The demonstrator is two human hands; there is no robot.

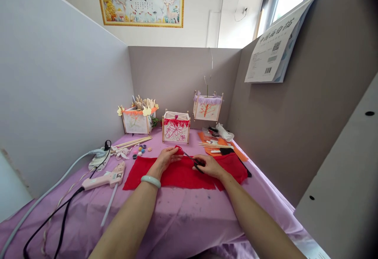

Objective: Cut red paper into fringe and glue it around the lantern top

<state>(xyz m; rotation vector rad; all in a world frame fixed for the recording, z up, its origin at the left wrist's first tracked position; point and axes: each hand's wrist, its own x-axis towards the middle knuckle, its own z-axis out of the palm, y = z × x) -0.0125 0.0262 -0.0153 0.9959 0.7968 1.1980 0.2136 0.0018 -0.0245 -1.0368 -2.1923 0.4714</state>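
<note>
With fingers (174, 158) of the left hand (164, 160), pinching a small red fabric piece (178, 149) by the far edge of the long, flat red cloth (177, 175); with those of the right hand (210, 166), gripping black-handled metal scissors (201, 163) above that cloth, pointing them toward the piece.

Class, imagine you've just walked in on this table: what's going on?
A person is working with scissors and red fabric. The left hand pinches a small red fabric piece, and the right hand holds black-handled scissors pointed toward it. A larger red cloth lies beneath on the purple tablecloth. A red-fringed box stands behind, and a pink glue gun lies to the left.
</note>
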